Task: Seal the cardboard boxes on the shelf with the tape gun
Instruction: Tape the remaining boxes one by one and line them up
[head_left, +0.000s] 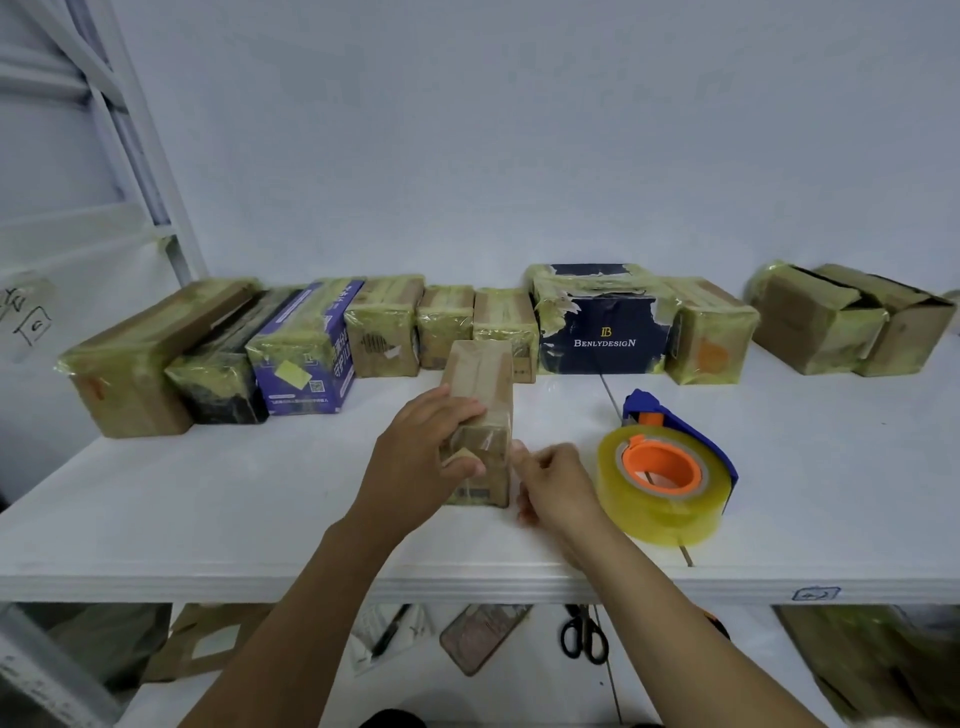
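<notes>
Just now the small box (480, 395) lies on the shelf (234, 499), its long axis running away from the person. The left hand (421, 457) grips its near end. The right hand (556, 483) has its fingers curled at the box's near right corner, too blurred to tell its hold. It is nearer the tape gun (670, 467), which lies just to its right, nose pointing rearward.

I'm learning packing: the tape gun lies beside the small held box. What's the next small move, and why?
Probably smooth the tape with the right hand: shiny tape crosses the box's near end, the left hand grips it, the tape gun lies aside.
</notes>
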